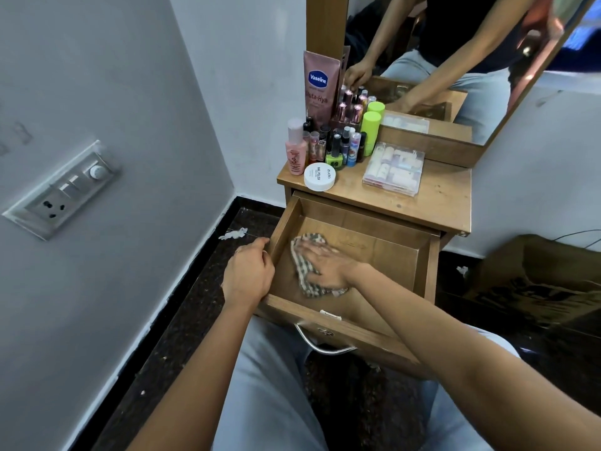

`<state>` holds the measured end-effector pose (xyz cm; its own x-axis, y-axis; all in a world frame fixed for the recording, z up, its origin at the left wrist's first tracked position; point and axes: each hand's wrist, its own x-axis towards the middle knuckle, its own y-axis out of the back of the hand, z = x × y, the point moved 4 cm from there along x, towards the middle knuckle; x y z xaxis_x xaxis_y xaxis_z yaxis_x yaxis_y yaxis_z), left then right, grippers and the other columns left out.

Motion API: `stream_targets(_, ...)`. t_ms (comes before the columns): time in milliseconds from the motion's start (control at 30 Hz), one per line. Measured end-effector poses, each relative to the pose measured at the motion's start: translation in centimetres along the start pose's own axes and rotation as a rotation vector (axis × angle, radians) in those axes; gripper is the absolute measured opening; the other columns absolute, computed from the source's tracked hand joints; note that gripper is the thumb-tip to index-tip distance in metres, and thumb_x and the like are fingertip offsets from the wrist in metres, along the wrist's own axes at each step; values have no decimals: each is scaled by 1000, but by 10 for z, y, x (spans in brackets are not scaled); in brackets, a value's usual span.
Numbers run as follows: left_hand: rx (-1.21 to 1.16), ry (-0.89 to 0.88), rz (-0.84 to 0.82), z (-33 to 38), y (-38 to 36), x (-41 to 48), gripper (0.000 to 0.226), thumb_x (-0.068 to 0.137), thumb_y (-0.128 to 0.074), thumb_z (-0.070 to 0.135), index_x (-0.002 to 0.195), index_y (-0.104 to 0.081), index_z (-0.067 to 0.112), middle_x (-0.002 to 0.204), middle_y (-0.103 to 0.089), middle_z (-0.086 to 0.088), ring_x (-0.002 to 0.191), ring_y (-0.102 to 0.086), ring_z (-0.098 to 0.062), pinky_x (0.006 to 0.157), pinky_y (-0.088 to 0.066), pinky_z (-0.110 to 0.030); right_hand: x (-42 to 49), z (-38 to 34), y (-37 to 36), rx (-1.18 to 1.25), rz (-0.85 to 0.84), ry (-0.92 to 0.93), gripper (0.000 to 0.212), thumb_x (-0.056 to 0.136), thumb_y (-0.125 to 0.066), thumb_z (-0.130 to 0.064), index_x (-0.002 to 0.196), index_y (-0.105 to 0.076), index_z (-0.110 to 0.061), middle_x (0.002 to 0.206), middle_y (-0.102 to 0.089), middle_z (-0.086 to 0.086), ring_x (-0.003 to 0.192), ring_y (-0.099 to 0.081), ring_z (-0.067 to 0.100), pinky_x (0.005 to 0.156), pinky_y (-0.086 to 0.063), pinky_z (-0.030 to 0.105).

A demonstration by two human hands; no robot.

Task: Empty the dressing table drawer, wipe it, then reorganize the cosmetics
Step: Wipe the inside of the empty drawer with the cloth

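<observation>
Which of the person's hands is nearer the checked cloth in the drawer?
Right. The right hand lies flat on the checked cloth on the drawer floor; the left hand grips the drawer's left wall, beside the cloth, not touching it.

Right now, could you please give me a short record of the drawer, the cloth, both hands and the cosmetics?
drawer: pulled open, only the cloth inside
cloth: checked, on the drawer floor under the right hand
right hand: fingers straight, pressing on the cloth
left hand: holds the drawer's left wall
cosmetics: standing on the table top, with a tube, white jar and clear box
stage: wiping; nothing put back yet
</observation>
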<state>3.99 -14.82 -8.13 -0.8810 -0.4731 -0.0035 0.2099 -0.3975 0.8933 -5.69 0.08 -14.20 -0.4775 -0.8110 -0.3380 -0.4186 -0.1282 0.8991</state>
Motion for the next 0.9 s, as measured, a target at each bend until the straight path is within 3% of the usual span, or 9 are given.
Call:
stream_targets(133, 0, -2, 3, -1, -1, 1, 40, 99, -42, 20, 136, -54, 22, 117, -66, -11, 102, -63, -27, 81, -52, -40, 6, -3, -4, 56, 43, -137, 73, 98, -36, -40, 153, 4, -14, 161, 10, 7, 147, 13, 18, 118, 9, 34)
stream_targets(300, -2, -8, 0, -2, -3, 1, 39, 98, -43, 21, 135, -54, 22, 117, -66, -12, 103, -63, -29, 82, -51, -41, -28, -1, -15, 11, -76, 68, 73, 98, -41, -36, 153, 2, -14, 160, 7, 5, 147, 8, 16, 118, 8, 33)
stream_targets(367, 0, -13, 2, -1, -3, 1, 39, 98, -43, 21, 135, -54, 22, 117, -66, -12, 103, -63, -30, 81, -51, -41, -42, 14, -12, 10, -76, 49, 73, 98, -41, -37, 153, 1, -15, 160, 7, 5, 147, 7, 16, 119, 6, 34)
stream_targets(467, 14, -25, 2, 0, -3, 2, 39, 98, -44, 22, 135, -54, 21, 116, -66, -11, 104, -62, -29, 81, -51, -40, -54, 31, -9, 37, -19, -91, 72, 98, -40, -36, 153, 2, -16, 160, 9, 3, 147, 9, 14, 112, 11, 28)
stream_targets(567, 15, -31, 6, 2, -1, 1, 38, 98, -44, 22, 135, -54, 21, 115, -67, -9, 102, -63, -27, 80, -52, -40, -57, 33, -12, 107, 16, -196, 74, 96, -45, -32, 154, -2, -17, 161, 5, 2, 147, 7, 14, 117, 8, 32)
stream_targets(633, 3, -30, 8, 3, 0, 2, 38, 98, -45, 22, 135, -55, 21, 117, -66, -8, 102, -64, -27, 80, -53, -40, -60, 30, -12, 211, 68, -250, 72, 91, -55, -23, 153, -18, -18, 161, -8, 2, 148, -7, 19, 121, -6, 36)
stream_targets(700, -5, -41, 5, 4, 1, 1, 38, 98, -45, 23, 135, -55, 22, 119, -65, -8, 101, -65, -27, 80, -54, -39, -67, 28, -7, 322, 278, -333, 62, 87, -60, -14, 145, -38, -18, 154, -26, 6, 141, -27, 26, 117, -24, 37)
stream_targets(767, -4, -59, 3, 6, 2, 1, 38, 98, -45, 23, 135, -54, 23, 118, -66, -7, 97, -66, -25, 78, -55, -38, -76, 29, 1, 351, 470, -506, 54, 89, -60, -16, 139, -43, -11, 145, -36, 11, 133, -36, 29, 109, -33, 37)
stream_targets(900, -2, -67, -1, 8, 3, -1, 37, 97, -47, 24, 134, -54, 25, 116, -67, -5, 95, -66, -24, 77, -57, -39, -84, 31, 4, 427, 281, -826, 84, 86, -65, -39, 146, -21, -1, 149, -26, 22, 136, -27, 39, 108, -32, 45)
